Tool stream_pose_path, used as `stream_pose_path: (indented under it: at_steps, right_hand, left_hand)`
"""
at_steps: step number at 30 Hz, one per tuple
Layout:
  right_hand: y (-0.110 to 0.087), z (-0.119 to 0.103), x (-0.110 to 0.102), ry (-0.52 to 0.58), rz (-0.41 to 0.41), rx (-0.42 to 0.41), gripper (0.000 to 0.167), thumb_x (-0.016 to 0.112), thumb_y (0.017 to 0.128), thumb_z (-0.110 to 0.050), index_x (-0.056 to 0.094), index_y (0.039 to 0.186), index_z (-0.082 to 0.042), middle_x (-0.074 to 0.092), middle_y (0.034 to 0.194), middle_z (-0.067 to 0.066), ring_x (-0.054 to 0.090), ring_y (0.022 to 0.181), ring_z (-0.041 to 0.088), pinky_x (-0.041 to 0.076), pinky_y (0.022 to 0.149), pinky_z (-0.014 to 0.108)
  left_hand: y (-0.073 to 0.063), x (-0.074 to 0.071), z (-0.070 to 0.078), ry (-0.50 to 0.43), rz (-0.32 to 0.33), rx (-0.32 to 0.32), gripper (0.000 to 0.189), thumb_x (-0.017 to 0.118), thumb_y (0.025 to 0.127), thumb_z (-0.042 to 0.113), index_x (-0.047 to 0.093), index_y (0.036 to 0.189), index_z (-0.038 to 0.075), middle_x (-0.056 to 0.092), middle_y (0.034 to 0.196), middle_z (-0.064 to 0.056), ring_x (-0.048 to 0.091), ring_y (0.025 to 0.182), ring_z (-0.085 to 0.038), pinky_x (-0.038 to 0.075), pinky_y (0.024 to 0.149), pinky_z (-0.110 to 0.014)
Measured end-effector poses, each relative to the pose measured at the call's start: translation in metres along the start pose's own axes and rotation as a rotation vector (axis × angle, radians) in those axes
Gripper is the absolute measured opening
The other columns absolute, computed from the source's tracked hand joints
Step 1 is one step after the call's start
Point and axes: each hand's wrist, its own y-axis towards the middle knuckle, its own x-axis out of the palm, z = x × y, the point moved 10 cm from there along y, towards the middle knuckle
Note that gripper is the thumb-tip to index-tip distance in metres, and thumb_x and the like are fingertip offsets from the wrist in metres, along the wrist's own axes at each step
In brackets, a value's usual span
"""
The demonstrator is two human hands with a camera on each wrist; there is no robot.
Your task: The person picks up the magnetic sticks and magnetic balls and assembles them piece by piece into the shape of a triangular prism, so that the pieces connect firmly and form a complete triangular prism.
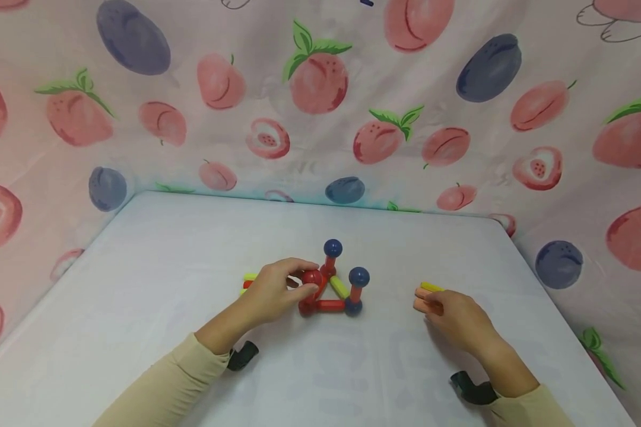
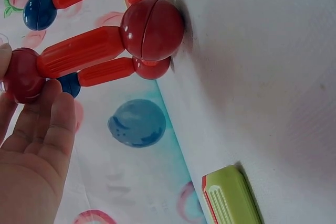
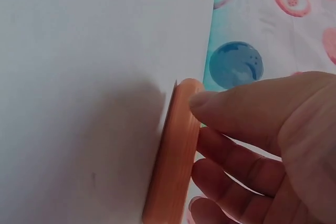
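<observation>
A ball-and-rod frame stands mid-table, its triangular base joined by a red rod (image 1: 330, 305) and a yellow-green rod (image 1: 339, 287). Two upright rods carry blue balls (image 1: 333, 248) on top. My left hand (image 1: 278, 287) holds the red ball (image 2: 23, 74) capping the third upright, a red rod (image 2: 81, 51) that rises from a larger-looking red ball (image 2: 152, 29). Off to the right, my right hand (image 1: 462, 323) pinches an orange rod (image 3: 176, 150) at the table surface, thumb near its end. Another orange rod and a yellow rod (image 1: 431, 287) lie beside it.
Behind the left hand, yellow-green rods (image 1: 250, 276) and a red rod (image 1: 247, 284) lie partly hidden. A fruit-print cloth (image 1: 320, 142) hangs along the table's back and sides. Black curved pieces (image 1: 243, 356) sit at both wrists.
</observation>
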Motion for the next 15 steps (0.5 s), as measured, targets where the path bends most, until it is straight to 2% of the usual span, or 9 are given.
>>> stream_pose_path:
  at_steps: [8, 11, 15]
  right_hand:
    - [0.0028, -0.0002, 0.0044, -0.014, -0.017, -0.005, 0.041, 0.075, 0.09, -0.024, 0.07, 0.116, 0.007, 0.066, 0.12, 0.026, 0.061, 0.111, 0.047, 0.047, 0.09, 0.062]
    - [0.0035, -0.001, 0.0067, -0.004, -0.026, -0.009, 0.041, 0.076, 0.09, -0.023, 0.07, 0.116, 0.008, 0.067, 0.122, 0.022, 0.062, 0.109, 0.044, 0.048, 0.089, 0.06]
    - [0.0036, -0.0076, 0.0097, 0.001, -0.03, -0.054, 0.037, 0.076, 0.089, -0.022, 0.072, 0.114, 0.006, 0.067, 0.125, 0.015, 0.062, 0.111, 0.041, 0.048, 0.091, 0.057]
  left_hand:
    - [0.0006, -0.0014, -0.0001, -0.002, -0.002, -0.009, 0.037, 0.075, 0.091, 0.012, 0.066, 0.126, 0.004, 0.068, 0.111, -0.006, 0.063, 0.099, -0.02, 0.057, 0.081, -0.03]
    - [0.0005, -0.0015, -0.0007, -0.002, -0.007, -0.013, 0.037, 0.075, 0.091, 0.011, 0.066, 0.126, 0.004, 0.068, 0.111, -0.005, 0.063, 0.099, -0.02, 0.057, 0.081, -0.03]
    - [-0.0001, -0.0006, -0.0014, -0.002, -0.015, -0.017, 0.038, 0.075, 0.091, 0.012, 0.066, 0.126, 0.004, 0.068, 0.112, -0.005, 0.063, 0.099, -0.02, 0.056, 0.081, -0.027]
